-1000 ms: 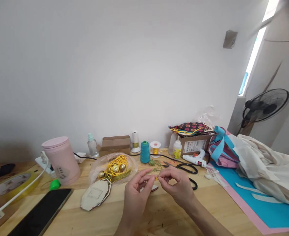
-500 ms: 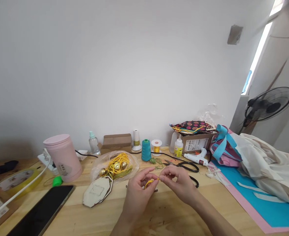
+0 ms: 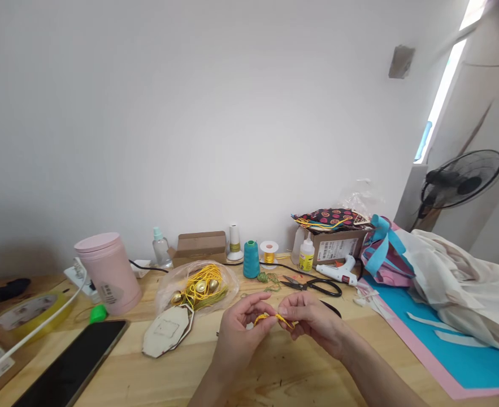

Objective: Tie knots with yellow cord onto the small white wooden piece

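A short length of yellow cord (image 3: 274, 318) is stretched between my two hands above the wooden table (image 3: 274, 373). My left hand (image 3: 243, 333) pinches its left end with fingers curled. My right hand (image 3: 311, 319) pinches the right end, close beside the left hand. Behind the hands lies a clear plastic bag (image 3: 196, 288) with yellow cord and gold bells in it. A flat cardboard shape (image 3: 166, 333) rests to the left of my left hand.
A pink canister (image 3: 107, 274), a black phone (image 3: 69, 364) and a yellow tape roll (image 3: 24, 314) are on the left. Black scissors (image 3: 317, 285), a glue gun (image 3: 338, 271), a teal thread spool (image 3: 251, 259) and a glue bottle (image 3: 306, 254) stand behind. Blue mat (image 3: 444, 350) and white cloth (image 3: 461, 288) lie right.
Both hands dropped slightly toward the table and stayed together. More of the yellow cord now shows between the fingertips than a second ago.
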The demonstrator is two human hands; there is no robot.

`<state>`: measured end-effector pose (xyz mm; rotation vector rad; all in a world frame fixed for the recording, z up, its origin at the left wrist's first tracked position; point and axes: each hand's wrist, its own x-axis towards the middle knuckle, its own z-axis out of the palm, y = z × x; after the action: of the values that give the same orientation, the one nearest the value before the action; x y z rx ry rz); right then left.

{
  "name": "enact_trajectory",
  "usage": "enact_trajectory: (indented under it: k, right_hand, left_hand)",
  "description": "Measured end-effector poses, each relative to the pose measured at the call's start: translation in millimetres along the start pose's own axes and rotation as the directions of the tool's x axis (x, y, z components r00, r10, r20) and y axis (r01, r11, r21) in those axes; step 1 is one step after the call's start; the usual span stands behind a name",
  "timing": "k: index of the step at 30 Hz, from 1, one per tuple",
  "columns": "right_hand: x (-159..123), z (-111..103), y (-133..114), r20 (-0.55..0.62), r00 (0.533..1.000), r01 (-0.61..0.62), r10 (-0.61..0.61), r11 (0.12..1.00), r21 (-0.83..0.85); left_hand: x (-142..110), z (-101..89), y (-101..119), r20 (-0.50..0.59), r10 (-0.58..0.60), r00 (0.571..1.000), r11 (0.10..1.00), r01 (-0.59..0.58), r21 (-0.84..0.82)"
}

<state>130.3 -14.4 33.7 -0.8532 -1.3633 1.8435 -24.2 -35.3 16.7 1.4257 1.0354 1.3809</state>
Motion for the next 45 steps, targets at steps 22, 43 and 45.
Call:
enact_trajectory:
  k: [22, 43, 45]
  right_hand:
    - [12, 14, 12, -0.230, 0.830, 0.299, -0.508, 0.754, -0.585]
    - [4, 7, -2, -0.008, 0.791, 0.438, -0.612, 0.576, -0.690]
    - [3, 5, -5, 0.015, 0.803, 0.438, -0.596, 0.572, -0.694]
  left_hand:
    - [3, 1.5, 6, -0.102, -0.088, 0.991, 0.987, 0.072, -0.145]
    - [4, -1.4, 6, 0.006, -0.245, 0.970, 0.934, 0.237, -0.268]
    - [3, -1.8, 5, 0.040, -0.250, 0.967, 0.923, 0.251, -0.290]
